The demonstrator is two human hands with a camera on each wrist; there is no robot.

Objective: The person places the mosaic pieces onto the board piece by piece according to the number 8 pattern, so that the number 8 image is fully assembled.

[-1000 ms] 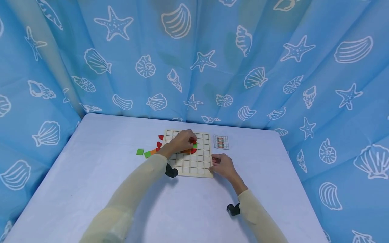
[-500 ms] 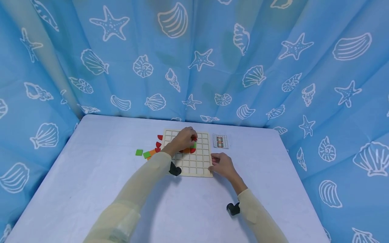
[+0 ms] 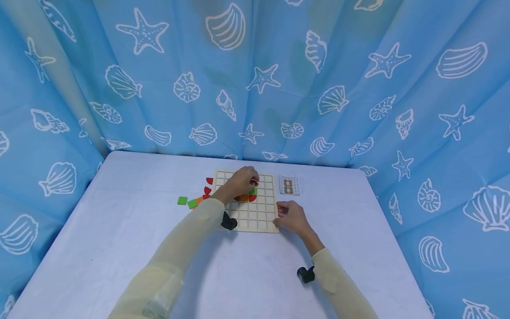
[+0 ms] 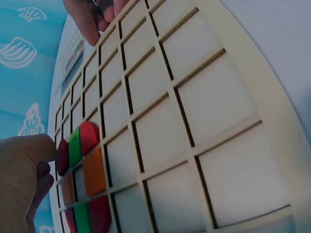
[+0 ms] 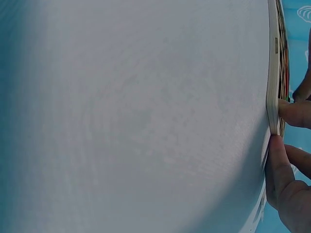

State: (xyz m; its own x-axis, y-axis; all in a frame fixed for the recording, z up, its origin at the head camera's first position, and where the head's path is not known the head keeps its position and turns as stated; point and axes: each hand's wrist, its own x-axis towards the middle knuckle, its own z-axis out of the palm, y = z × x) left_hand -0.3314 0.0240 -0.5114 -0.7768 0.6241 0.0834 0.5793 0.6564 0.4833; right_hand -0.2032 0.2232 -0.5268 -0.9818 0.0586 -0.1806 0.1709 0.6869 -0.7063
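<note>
My left hand (image 3: pixel 242 178) reaches over the wooden grid board (image 3: pixel 263 217). Its fingertips pinch a red quarter-circle tile (image 4: pixel 62 156) at a corner of a group of tiles set in the grid. In the left wrist view that group also shows a green square tile (image 4: pixel 75 148), another red rounded tile (image 4: pixel 90 137) and an orange square tile (image 4: pixel 94 172), around one bare cell. My right hand (image 3: pixel 292 217) holds the board's near right corner, thumb (image 5: pixel 294 114) on top and other fingers against the side. The left hand partly covers the tiles in the head view.
Left of the board lie loose tiles: a green square (image 3: pixel 182 200), another green square (image 3: pixel 193 204) overlapping orange, and several red quarter-circles (image 3: pixel 207 190). A small printed pattern card (image 3: pixel 288 185) lies to the right. A blue shell-print curtain (image 3: pixel 263 79) borders the white table (image 3: pixel 247 274).
The left hand has moved slightly up and right over the board, then stayed nearly still with its fingertips at the red tile. The right hand keeps its hold on the board's corner.
</note>
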